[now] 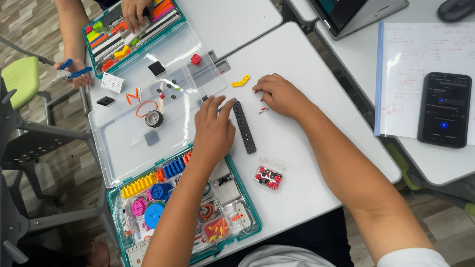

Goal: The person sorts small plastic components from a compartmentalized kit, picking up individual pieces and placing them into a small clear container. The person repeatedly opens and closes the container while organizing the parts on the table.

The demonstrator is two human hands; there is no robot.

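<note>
My left hand [213,129] rests flat on the white table [297,54], fingers spread, its fingertips touching the top of a long black perforated beam [244,127]. My right hand [281,95] lies to the right of the beam's upper end, fingers curled over a small red and white pin [262,110]. Just above the hands lies a yellow angled piece [241,80]. Whether the right fingers pinch anything is hidden.
A clear open lid [123,143] holds a tyre, an orange band and small parts. A teal parts case [242,198] sits below it, a small clear box of red pieces [268,176] beside it. Another person's hands [74,71] work at a second case. A phone [444,109], papers and a laptop lie right.
</note>
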